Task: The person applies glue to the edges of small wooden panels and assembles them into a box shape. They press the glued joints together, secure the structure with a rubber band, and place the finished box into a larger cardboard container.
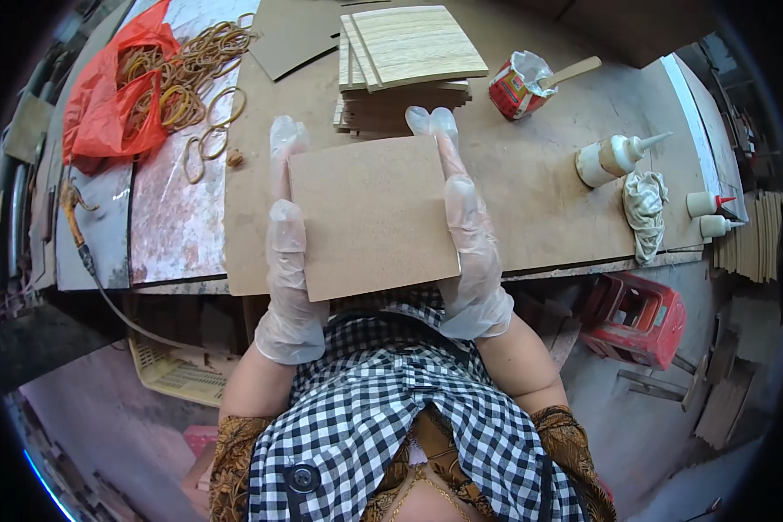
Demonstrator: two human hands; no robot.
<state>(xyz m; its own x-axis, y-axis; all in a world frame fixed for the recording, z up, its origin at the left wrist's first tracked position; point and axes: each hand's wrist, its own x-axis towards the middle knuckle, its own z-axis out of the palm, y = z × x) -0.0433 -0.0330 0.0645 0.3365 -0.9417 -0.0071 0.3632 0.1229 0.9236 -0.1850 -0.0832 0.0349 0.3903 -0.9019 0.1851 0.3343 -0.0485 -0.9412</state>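
Note:
A flat, roughly square brown board [370, 217] is held up between my two hands at the near edge of the table, its plain face toward me. My left hand [287, 248], in a translucent plastic glove, grips its left edge. On the opposite edge, my gloved right hand [471, 230] presses with its palm and thumb. Parts of the fingers are behind the board. Just beyond it stands a stack of thin boards [378, 113], topped by pale wood-grain panels [422, 43].
Rubber bands [183, 104] spill from a red plastic bag [104, 130] at left. To the right are an open tub [518, 91] with a wooden stick [574, 71], a glue bottle [602, 161], a crumpled cloth [645, 213] and two small bottles [706, 204]. A red stool [639, 322] stands below.

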